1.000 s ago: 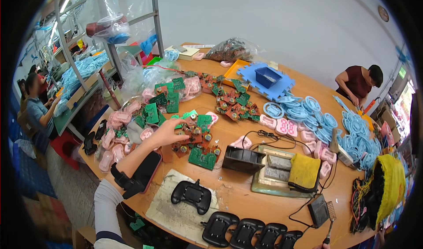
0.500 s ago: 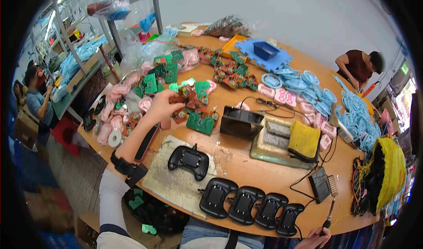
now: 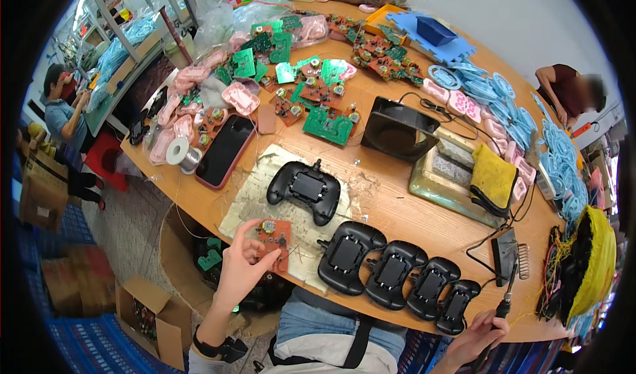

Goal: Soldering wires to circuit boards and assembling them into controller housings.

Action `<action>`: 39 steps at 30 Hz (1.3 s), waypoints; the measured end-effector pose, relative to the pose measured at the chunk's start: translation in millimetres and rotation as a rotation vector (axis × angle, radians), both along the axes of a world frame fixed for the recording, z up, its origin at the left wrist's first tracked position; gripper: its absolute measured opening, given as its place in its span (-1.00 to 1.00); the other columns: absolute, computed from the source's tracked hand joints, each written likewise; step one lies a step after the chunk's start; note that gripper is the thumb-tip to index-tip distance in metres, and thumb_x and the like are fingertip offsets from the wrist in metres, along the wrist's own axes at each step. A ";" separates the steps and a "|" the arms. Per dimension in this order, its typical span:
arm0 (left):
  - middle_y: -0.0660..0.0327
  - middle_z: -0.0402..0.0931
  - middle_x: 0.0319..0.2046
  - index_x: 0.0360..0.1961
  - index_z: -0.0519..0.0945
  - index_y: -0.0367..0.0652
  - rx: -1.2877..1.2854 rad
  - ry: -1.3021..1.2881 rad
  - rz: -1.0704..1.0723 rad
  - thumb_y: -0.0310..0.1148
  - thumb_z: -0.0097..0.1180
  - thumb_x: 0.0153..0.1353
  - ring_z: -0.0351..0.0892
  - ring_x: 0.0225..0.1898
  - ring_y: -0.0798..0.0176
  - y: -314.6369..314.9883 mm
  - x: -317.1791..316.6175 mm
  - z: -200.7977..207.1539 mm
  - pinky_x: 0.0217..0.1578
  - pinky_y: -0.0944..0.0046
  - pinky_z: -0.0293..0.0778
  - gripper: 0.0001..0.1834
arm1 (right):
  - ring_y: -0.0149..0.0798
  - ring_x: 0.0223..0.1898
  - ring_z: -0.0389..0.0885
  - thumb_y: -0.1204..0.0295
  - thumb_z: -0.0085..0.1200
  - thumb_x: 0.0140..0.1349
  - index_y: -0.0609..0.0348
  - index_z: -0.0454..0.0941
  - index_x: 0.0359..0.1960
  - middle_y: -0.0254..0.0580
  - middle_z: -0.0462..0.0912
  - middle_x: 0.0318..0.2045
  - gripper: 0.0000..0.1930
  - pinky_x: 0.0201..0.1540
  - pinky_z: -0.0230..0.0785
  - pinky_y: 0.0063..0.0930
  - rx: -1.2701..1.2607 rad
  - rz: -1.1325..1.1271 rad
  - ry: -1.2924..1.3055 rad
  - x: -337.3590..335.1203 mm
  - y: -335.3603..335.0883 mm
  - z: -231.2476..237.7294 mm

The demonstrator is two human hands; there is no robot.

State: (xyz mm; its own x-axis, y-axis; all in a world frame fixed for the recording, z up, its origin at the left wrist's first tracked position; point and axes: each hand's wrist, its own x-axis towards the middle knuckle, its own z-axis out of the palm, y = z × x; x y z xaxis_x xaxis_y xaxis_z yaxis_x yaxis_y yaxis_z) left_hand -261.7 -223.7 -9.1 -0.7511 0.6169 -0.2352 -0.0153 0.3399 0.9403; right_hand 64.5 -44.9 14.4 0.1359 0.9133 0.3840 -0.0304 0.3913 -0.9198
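Observation:
My left hand [image 3: 242, 268] pinches a small reddish-brown circuit board [image 3: 281, 231] by its edges, over the near left part of a stained pale work mat [image 3: 255, 192]. Just beyond it on the mat lies a black game-controller shell [image 3: 305, 190]. Several similar black controller shells [image 3: 349, 258] stand in a row along the table's near edge. Down at the near right, my right hand [image 3: 477, 337] grips a soldering iron [image 3: 506, 301] by its handle, its tip pointing up by the dark iron stand [image 3: 505, 255] with its coiled spring.
Green and brown circuit boards [image 3: 328, 125] and pink plastic shells [image 3: 240, 98] crowd the far left. A phone [image 3: 226, 150] and solder spool [image 3: 183, 154] lie left. A black fan [image 3: 401, 129], a yellow cloth [image 3: 493, 175] and blue plastic rings [image 3: 493, 89] are to the right. A co-worker [image 3: 566, 92] bends at far right.
My left hand has come back from the board pile to the mat's near edge, bringing a brown circuit board. The right hand still holds the soldering iron. The view has shifted.

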 end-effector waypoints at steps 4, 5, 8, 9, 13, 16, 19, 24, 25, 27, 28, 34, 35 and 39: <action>0.15 0.49 -0.47 -0.13 0.49 -0.22 -0.323 0.678 -0.142 -0.38 0.21 0.00 0.44 -0.37 0.14 12.7 0.8 20.6 -0.34 0.21 0.39 -0.63 | -0.45 -0.52 0.11 0.11 -0.28 0.35 0.07 0.26 -0.33 -0.34 0.13 -0.56 -0.71 -0.46 -0.06 -0.61 0.033 0.014 -0.053 -4.3 -0.6 -0.5; 0.15 0.48 -0.42 -0.15 0.50 -0.21 -0.349 0.782 -0.176 -0.40 0.20 -0.01 0.41 -0.33 0.11 13.0 -0.9 22.6 -0.29 0.18 0.37 -0.66 | -0.45 -0.52 0.11 0.11 -0.28 0.35 0.07 0.26 -0.33 -0.34 0.14 -0.55 -0.71 -0.46 -0.06 -0.61 0.034 0.024 -0.062 -4.2 -0.5 -1.7; 0.15 0.46 -0.33 -0.19 0.53 -0.19 -0.324 0.940 -0.256 -0.44 0.16 -0.02 0.38 -0.25 0.08 17.1 -15.4 22.2 -0.23 0.16 0.35 -0.70 | -0.45 -0.52 0.11 0.12 -0.28 0.35 0.07 0.26 -0.33 -0.33 0.16 -0.54 -0.72 -0.44 -0.04 -0.61 0.031 0.091 -0.061 -5.1 -3.0 -5.3; 0.15 0.45 -0.27 -0.21 0.54 -0.18 -0.272 0.996 -0.296 -0.48 0.13 -0.03 0.38 -0.22 0.09 18.8 -22.3 21.9 -0.22 0.17 0.35 -0.72 | -0.45 -0.52 0.11 0.12 -0.28 0.35 0.07 0.26 -0.33 -0.33 0.16 -0.54 -0.72 -0.44 -0.04 -0.61 0.026 0.092 -0.065 -8.3 -4.9 -6.5; 0.22 0.39 -0.20 -0.29 0.54 -0.16 -0.132 1.118 -0.675 -0.53 0.12 -0.17 0.33 -0.05 0.13 38.6 -38.8 22.6 -0.14 0.19 0.31 -0.70 | -0.45 -0.53 0.12 0.15 -0.26 0.35 0.06 0.25 -0.33 -0.31 0.22 -0.50 -0.74 -0.43 -0.02 -0.62 0.005 0.014 -0.080 -19.9 -8.4 -8.3; 0.22 0.39 -0.19 -0.32 0.54 -0.17 -0.082 1.018 -0.849 -0.50 0.13 -0.13 0.32 -0.03 0.13 48.0 -44.3 19.9 -0.12 0.21 0.29 -0.75 | -0.45 -0.53 0.11 0.17 -0.25 0.35 0.05 0.25 -0.33 -0.29 0.25 -0.48 -0.76 -0.43 -0.01 -0.61 0.014 0.015 -0.094 -22.4 -8.4 -8.8; 0.22 0.38 -0.22 -0.38 0.51 -0.20 -0.097 0.944 -0.936 -0.45 0.14 -0.07 0.32 -0.06 0.15 52.4 -48.7 20.9 -0.14 0.23 0.29 -0.83 | -0.45 -0.54 0.10 0.19 -0.24 0.34 0.05 0.25 -0.34 -0.29 0.24 -0.49 -0.78 -0.45 -0.03 -0.62 0.029 0.055 -0.117 -20.3 -6.1 -12.4; 0.24 0.41 -0.26 -0.46 0.54 -0.17 -0.157 0.857 -0.998 -0.43 0.20 -0.08 0.36 -0.12 0.15 59.2 -56.1 15.6 -0.16 0.25 0.33 -0.87 | -0.46 -0.55 0.08 0.19 -0.24 0.34 0.06 0.27 -0.34 -0.32 0.16 -0.54 -0.77 -0.49 -0.08 -0.63 0.045 0.136 -0.150 -26.1 -6.6 -12.4; 0.23 0.44 -0.30 -0.45 0.55 -0.18 -0.073 0.817 -0.989 -0.45 0.19 -0.07 0.40 -0.18 0.16 59.6 -59.7 9.8 -0.22 0.26 0.36 -0.88 | -0.45 -0.55 0.08 0.18 -0.24 0.34 0.06 0.28 -0.35 -0.34 0.13 -0.56 -0.76 -0.50 -0.08 -0.64 0.044 0.133 -0.138 -29.0 -7.0 -12.2; 0.22 0.46 -0.35 -0.45 0.56 -0.19 0.010 0.770 -0.981 -0.46 0.18 -0.06 0.44 -0.25 0.16 60.1 -62.4 4.1 -0.28 0.28 0.38 -0.89 | -0.45 -0.56 0.07 0.17 -0.23 0.33 0.06 0.29 -0.35 -0.35 0.10 -0.57 -0.76 -0.51 -0.09 -0.64 0.040 0.128 -0.131 -32.4 -7.9 -12.8; 0.21 0.48 -0.42 -0.43 0.57 -0.20 0.079 0.733 -0.935 -0.48 0.17 -0.05 0.46 -0.34 0.16 61.3 -62.7 2.6 -0.34 0.29 0.39 -0.89 | -0.45 -0.56 0.07 0.16 -0.22 0.33 0.06 0.29 -0.36 -0.36 0.09 -0.58 -0.75 -0.50 -0.08 -0.63 0.035 0.136 -0.125 -33.1 -8.2 -12.9; 0.20 0.51 -0.56 -0.36 0.59 -0.21 0.115 0.504 -0.763 -0.45 0.15 0.03 0.47 -0.56 0.24 69.9 -42.0 5.9 -0.51 0.35 0.39 -0.87 | -0.45 -0.58 0.06 0.16 -0.16 0.30 0.05 0.30 -0.32 -0.39 0.10 -0.60 -0.76 -0.50 -0.06 -0.59 0.029 0.250 -0.079 -50.1 -11.5 -12.9; 0.20 0.52 -0.57 -0.33 0.59 -0.22 0.103 0.426 -0.666 -0.47 0.15 0.03 0.47 -0.60 0.30 71.2 -36.5 5.8 -0.57 0.39 0.37 -0.86 | -0.46 -0.58 0.06 0.18 -0.13 0.29 0.06 0.31 -0.30 -0.38 0.12 -0.59 -0.77 -0.50 -0.06 -0.59 0.012 0.229 -0.045 -56.5 -13.8 -13.5; 0.23 0.56 -0.50 -0.34 0.61 -0.24 0.027 0.155 -0.377 -0.56 0.14 0.03 0.44 -0.59 0.51 75.0 -16.0 8.7 -0.67 0.50 0.29 -0.87 | -0.47 -0.60 0.19 0.11 0.15 0.07 -0.04 0.18 -0.26 -0.28 0.21 -0.49 -0.59 -0.64 0.05 -0.72 -0.127 0.124 0.011 -77.8 -16.3 -10.1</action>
State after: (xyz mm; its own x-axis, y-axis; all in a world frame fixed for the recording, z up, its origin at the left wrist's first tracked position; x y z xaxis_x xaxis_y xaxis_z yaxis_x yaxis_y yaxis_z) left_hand -277.7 -148.7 -0.4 -0.4960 0.8604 -0.1167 0.2485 0.2695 0.9304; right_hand -13.3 -61.1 4.3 0.0223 0.9645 0.2631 -0.0817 0.2641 -0.9610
